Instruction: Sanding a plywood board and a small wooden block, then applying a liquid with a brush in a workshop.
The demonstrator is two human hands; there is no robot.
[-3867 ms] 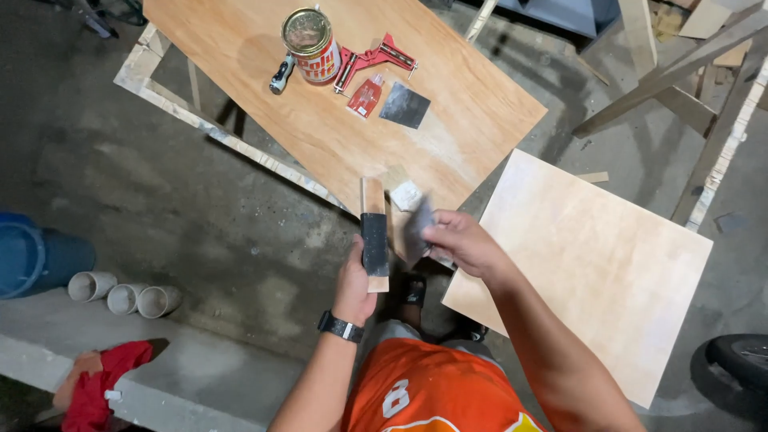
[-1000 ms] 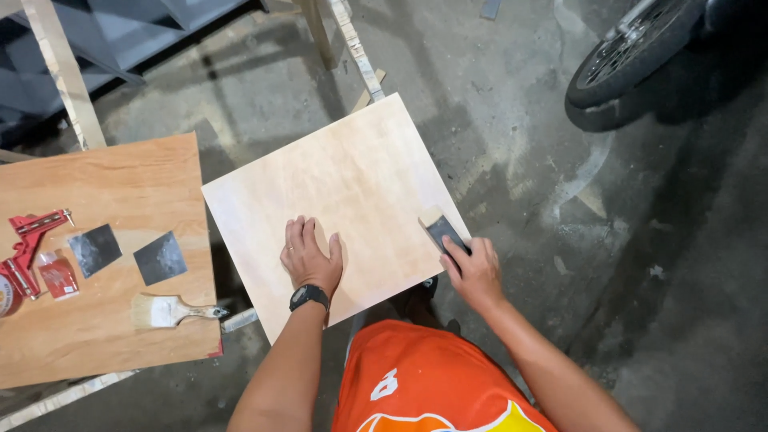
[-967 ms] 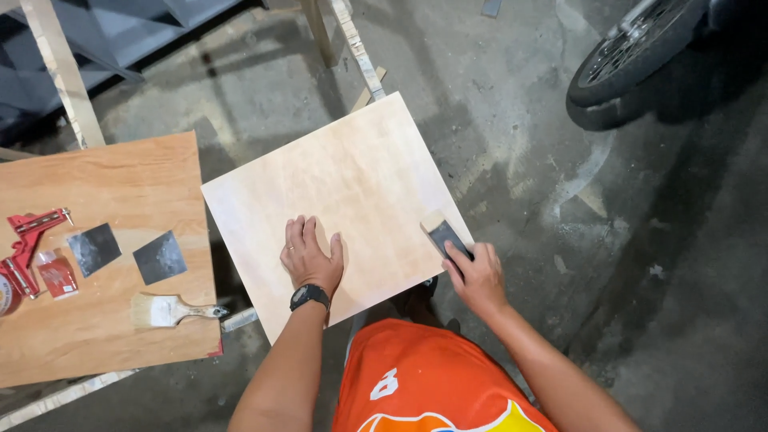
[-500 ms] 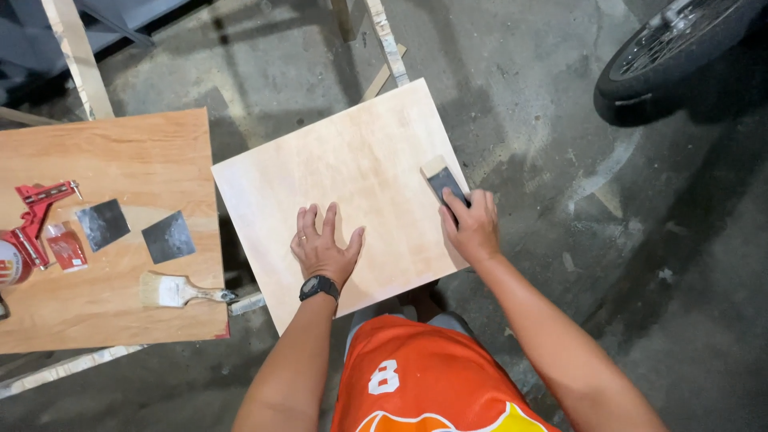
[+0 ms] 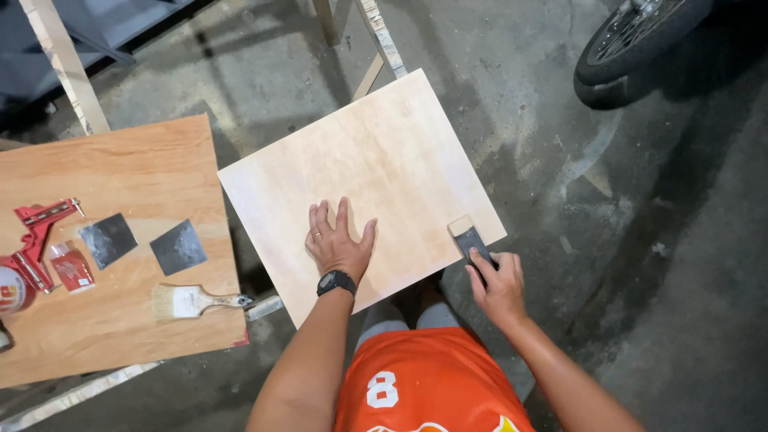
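Note:
A pale square plywood panel (image 5: 376, 172) lies in front of me. My left hand (image 5: 339, 242) presses flat on its near part, fingers spread, a black watch on the wrist. My right hand (image 5: 498, 280) grips a small sanding block (image 5: 466, 237) with dark abrasive paper, set at the panel's near right corner. The block rests on the panel's edge.
A darker wooden board (image 5: 112, 264) at the left carries a paintbrush (image 5: 192, 302), two dark sandpaper squares (image 5: 144, 243), a red corner clamp (image 5: 40, 228) and a can (image 5: 10, 290). A tyre (image 5: 632, 40) stands at the far right on the concrete floor. Wooden frame pieces (image 5: 376, 36) lie beyond the panel.
I went from holding the block by the left board to facing the pale panel. My left hand stays flat on it. My right hand slid the block back to the near right corner.

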